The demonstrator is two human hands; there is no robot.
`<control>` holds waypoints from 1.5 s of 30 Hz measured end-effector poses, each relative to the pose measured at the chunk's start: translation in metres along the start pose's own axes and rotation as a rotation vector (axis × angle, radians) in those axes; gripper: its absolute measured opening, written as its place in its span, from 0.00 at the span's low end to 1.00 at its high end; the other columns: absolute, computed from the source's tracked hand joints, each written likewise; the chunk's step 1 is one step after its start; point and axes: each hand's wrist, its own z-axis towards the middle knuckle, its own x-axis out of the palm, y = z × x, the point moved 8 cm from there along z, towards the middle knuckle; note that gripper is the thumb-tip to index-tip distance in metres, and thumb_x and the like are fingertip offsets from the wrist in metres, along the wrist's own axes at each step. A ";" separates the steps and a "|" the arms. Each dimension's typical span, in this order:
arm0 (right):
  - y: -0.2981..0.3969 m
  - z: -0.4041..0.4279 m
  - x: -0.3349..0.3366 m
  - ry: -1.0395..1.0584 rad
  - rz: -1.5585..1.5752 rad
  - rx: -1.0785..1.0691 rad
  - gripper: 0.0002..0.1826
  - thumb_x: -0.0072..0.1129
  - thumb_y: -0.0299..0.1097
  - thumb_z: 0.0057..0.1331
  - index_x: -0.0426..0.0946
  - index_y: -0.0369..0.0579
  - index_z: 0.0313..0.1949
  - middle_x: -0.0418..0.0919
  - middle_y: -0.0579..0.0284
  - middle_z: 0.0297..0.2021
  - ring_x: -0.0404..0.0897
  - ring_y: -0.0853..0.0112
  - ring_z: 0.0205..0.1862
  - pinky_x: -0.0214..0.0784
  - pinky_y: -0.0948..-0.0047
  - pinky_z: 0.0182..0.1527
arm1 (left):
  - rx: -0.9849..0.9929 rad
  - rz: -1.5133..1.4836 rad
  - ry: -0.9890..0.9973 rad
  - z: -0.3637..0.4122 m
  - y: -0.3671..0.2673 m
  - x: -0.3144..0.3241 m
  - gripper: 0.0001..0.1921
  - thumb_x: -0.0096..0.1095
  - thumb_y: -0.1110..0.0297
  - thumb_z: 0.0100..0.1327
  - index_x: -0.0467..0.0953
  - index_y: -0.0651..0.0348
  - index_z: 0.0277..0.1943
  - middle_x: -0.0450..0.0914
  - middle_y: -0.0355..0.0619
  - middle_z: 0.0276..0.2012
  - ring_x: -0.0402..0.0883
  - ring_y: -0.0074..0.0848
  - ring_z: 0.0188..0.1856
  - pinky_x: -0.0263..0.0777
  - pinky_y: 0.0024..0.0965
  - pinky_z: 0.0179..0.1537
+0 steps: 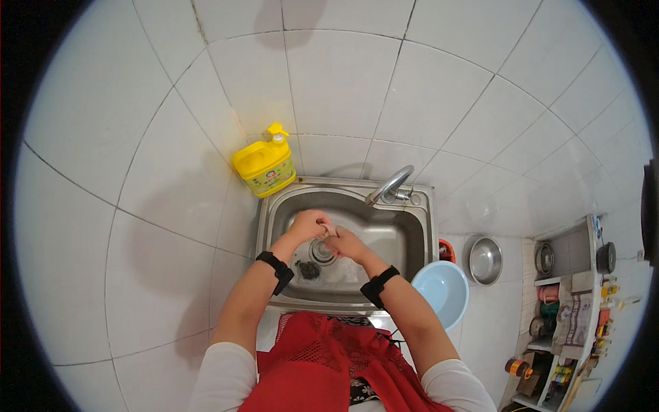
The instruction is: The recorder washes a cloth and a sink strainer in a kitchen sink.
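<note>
My left hand [308, 225] and my right hand [346, 243] meet over the drain of a stainless steel sink [394, 242]. A small pale, pinkish thing [328, 229] shows between the fingers of both hands; what it is I cannot tell. Beneath the hands lies the round metal drain strainer [322, 252]. A dark, tangled scouring pad [308, 270] rests on the basin floor, just below and left of the drain. The chrome faucet [389, 186] stands at the sink's back right, apart from both hands.
A yellow pump jug [265, 167] stands at the sink's back left corner. Right of the sink are a light blue basin [443, 291], a red container [447, 251] and a steel bowl [485, 260]. Shelves [587, 304] with kitchen goods line the far right. Tiled walls enclose the back and left.
</note>
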 end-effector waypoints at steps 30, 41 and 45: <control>0.018 0.000 -0.004 -0.211 -0.933 -0.359 0.07 0.47 0.29 0.57 0.65 0.45 0.35 0.74 0.48 0.29 0.78 0.57 0.33 0.70 0.62 0.32 | 0.018 0.806 0.160 -0.024 -0.029 0.027 0.12 0.53 0.63 0.49 0.74 0.64 0.28 0.78 0.57 0.30 0.78 0.41 0.35 0.70 0.40 0.35; 0.041 -0.011 -0.004 -0.208 -1.231 -0.673 0.05 0.45 0.34 0.56 0.63 0.50 0.32 0.72 0.57 0.23 0.77 0.61 0.22 0.69 0.65 0.22 | -0.631 -0.706 0.265 -0.051 0.020 0.069 0.11 0.45 0.64 0.51 0.58 0.49 0.16 0.50 0.31 0.13 0.46 0.18 0.13 0.46 0.24 0.15; 0.046 -0.012 -0.007 -0.138 -1.224 -0.668 0.06 0.45 0.34 0.57 0.62 0.49 0.33 0.73 0.52 0.24 0.77 0.55 0.24 0.69 0.62 0.23 | -0.688 -0.980 0.303 -0.059 0.009 0.081 0.13 0.45 0.64 0.51 0.53 0.47 0.15 0.47 0.30 0.12 0.44 0.17 0.12 0.42 0.23 0.16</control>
